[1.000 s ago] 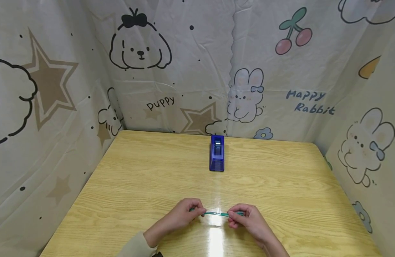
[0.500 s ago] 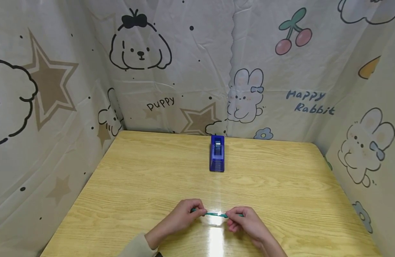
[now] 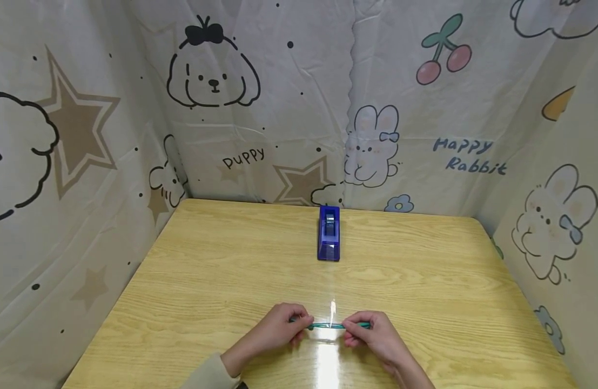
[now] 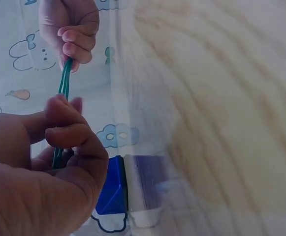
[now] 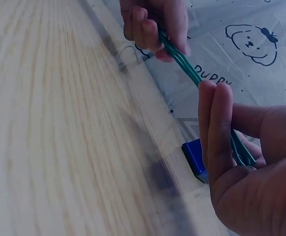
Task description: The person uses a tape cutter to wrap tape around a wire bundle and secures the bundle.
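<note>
A slim bundle of green strands (image 3: pixel 328 326), like cord or soft wire, is stretched level between both hands low over the table. My left hand (image 3: pixel 283 327) pinches its left part between thumb and curled fingers. At the other side my right hand (image 3: pixel 375 334) pinches it the same way, and a short green end pokes out past the fingers. The right wrist view shows several parallel strands (image 5: pixel 184 64) with a looped end (image 5: pixel 243 152) beside the right palm. A narrow bright glint (image 3: pixel 333 309) stands just behind the bundle's middle.
A blue tape dispenser (image 3: pixel 329 233) with a clear roll stands at the table's back, straight beyond the hands. Pale printed cloth (image 3: pixel 289 81) hangs around the back and sides of the wooden table (image 3: pixel 221 259). Light reflects off the tabletop near its front.
Both hands keep their pinch and have shifted only slightly. The strands between them look a little more spread apart, and the glint behind them has become brighter.
</note>
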Demonstrator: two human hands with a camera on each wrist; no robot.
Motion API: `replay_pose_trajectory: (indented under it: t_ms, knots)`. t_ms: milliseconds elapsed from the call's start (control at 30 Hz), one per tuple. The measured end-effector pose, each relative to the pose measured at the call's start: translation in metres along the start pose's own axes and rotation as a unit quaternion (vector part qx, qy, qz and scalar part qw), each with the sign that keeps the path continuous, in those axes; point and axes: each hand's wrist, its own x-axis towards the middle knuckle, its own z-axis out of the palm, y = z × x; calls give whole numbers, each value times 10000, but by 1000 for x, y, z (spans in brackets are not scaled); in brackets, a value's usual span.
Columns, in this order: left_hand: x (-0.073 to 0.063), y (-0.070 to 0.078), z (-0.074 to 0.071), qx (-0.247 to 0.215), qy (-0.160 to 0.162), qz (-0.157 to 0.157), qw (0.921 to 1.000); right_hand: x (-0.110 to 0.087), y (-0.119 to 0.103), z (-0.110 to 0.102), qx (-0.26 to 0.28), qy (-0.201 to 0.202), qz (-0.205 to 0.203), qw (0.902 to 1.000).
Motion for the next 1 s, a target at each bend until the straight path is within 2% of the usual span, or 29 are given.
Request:
replay_pose_trajectory:
  t_ms: [200,467,600,833,1000]
  knots:
    - [2,-4,0,526,196,327,9979,1,-1,0,11,68,132,9999]
    - [0,2,2,732,403,552,9950,4,-1,0,236,-103,474,9985]
    - [-1,5,3,715,445,588,9947,4,-1,0,199,-67,433,9988]
    - [0,5,1,607,463,326,9965,4,-2,0,101,53,260,9996]
    - [0,3,1,74,474,-81,9988,5,-1,1,-77,125,146,9998]
